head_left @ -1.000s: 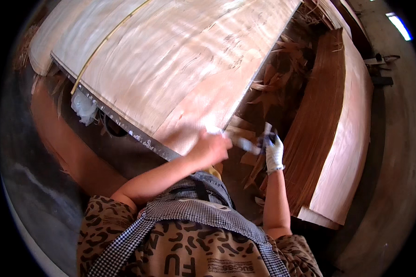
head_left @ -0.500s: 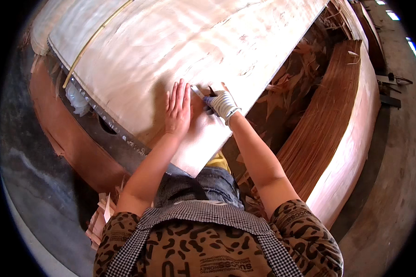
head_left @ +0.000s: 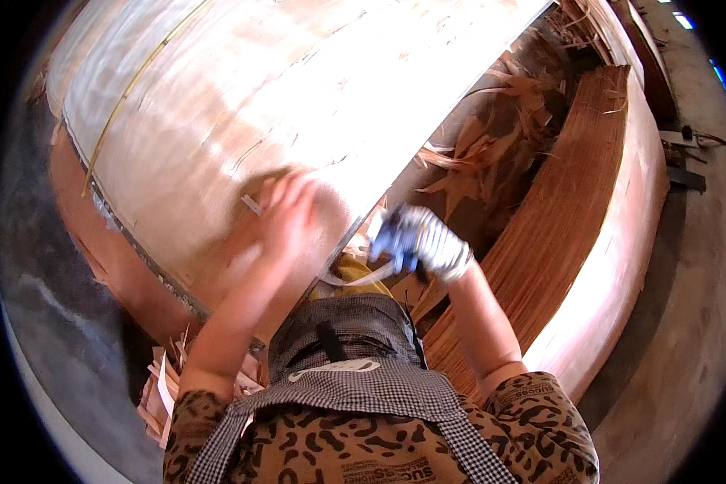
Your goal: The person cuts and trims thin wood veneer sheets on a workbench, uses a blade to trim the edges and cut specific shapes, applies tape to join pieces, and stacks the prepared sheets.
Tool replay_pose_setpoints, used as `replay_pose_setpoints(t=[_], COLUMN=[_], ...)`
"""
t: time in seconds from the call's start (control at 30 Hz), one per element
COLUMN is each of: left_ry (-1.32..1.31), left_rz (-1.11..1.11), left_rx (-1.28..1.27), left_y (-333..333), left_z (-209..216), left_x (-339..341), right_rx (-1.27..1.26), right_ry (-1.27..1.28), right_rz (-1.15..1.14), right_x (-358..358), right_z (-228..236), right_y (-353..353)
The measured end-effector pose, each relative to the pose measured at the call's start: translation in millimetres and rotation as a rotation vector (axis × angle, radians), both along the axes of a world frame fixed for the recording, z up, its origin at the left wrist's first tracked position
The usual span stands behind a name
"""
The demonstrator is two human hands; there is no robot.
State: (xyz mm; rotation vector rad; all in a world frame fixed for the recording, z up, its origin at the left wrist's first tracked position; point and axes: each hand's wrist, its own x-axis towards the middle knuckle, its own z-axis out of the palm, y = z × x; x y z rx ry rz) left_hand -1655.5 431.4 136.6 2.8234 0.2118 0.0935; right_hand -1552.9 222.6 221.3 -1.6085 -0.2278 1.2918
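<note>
A broad, pale wood veneer sheet (head_left: 194,153) lies in front of me, its edge running up to the far right. My bare left hand (head_left: 289,214) is over its near part, motion-blurred, with the fingers stretched forward. Beside those fingers is a short whitish strip (head_left: 252,204). Off the sheet's right edge, my right hand (head_left: 419,242) wears a striped white-and-blue glove and is curled closed, also blurred. A thin pale strip (head_left: 353,282) curves from it toward my waist. Whether the fist holds anything more is hidden.
To the right stands a thick curved stack of reddish veneer (head_left: 557,202). Torn veneer scraps (head_left: 484,153) lie between it and the sheet, with more scraps (head_left: 165,379) at lower left. A thin yellowish rod (head_left: 129,89) rests on the sheet's left. Something yellow (head_left: 363,278) is near my waist.
My right hand has left the sheet, moving right and toward me, and a pale strip now trails from it. My left hand has shifted slightly left and nearer; the sheet has shifted left in view.
</note>
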Motion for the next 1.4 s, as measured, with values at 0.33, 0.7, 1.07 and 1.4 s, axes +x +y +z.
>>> replay_pose_setpoints(t=[0.33,0.7,1.07,1.4], left_ry=[-0.027,-0.192,0.143,-0.204], left_rz=[-0.373,0.265,0.018,0.42], left_rx=[0.062,-0.111,-0.084,-0.186], left_y=[-81.9,-25.2,-36.0,119.3], left_z=[-51.8,-23.1,-25.3,-20.3], left_x=[138.1,75.1,50.8,-233.6], right_rx=[-0.305,-0.05,-0.43,-0.154], right_ry=[-0.237,-0.593,-1.019,0.016], right_rz=[-0.455,-0.055,0.15,0.145], right_x=[105.3,63.1,45.8,-204.8], right_z=[-128.5,-146.3,-100.8,-55.9], right_y=[-1.2,23.4,0.8,173.6])
